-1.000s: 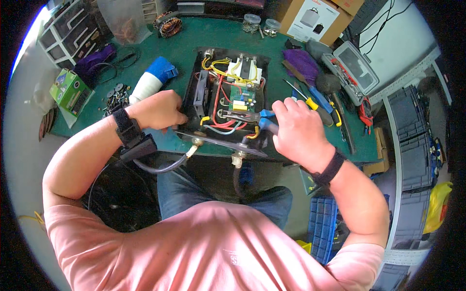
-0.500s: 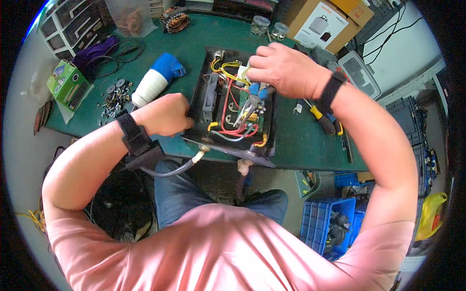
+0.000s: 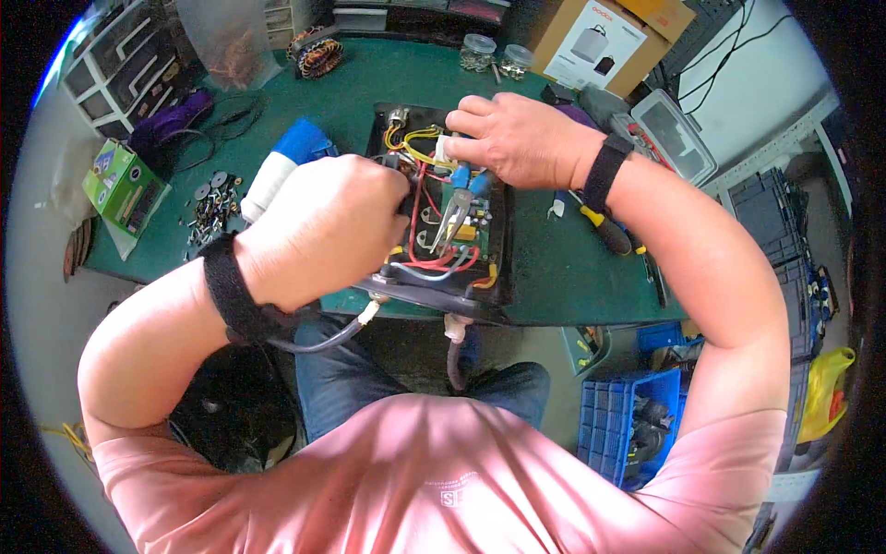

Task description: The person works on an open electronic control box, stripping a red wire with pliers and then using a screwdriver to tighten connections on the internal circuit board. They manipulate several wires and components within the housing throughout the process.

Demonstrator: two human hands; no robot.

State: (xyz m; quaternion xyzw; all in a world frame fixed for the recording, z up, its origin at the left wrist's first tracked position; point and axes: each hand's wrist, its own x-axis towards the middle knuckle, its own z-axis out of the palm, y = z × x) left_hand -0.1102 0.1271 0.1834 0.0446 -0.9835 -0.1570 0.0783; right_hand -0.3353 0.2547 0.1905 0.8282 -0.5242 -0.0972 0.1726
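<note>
A black tray-like housing (image 3: 499, 277) with wiring and a circuit board lies on the bench in front of me. My right hand (image 3: 521, 138) is closed around blue-handled needle-nose pliers (image 3: 455, 214), whose jaws point down over the board. Its fingertips are beside a white piece (image 3: 447, 149) near the yellow wires (image 3: 422, 138). My left hand (image 3: 323, 222) is curled over the housing's left side, fingers bent inward. What its fingertips grip is hidden, and the hand covers much of that side. Red wires (image 3: 420, 245) run along the board.
A blue-and-white industrial plug (image 3: 269, 185) lies behind my left hand, with loose screws and washers (image 3: 214, 205) beside it. A green box (image 3: 125, 189) stands farther left. Screwdrivers (image 3: 604, 231) lie to the right. Jars (image 3: 478, 53) and a cardboard box (image 3: 609, 46) stand at the back.
My left hand has moved from the housing's left edge up and right, over its inside. My right hand, still with the pliers, has shifted slightly left in view, as has the housing.
</note>
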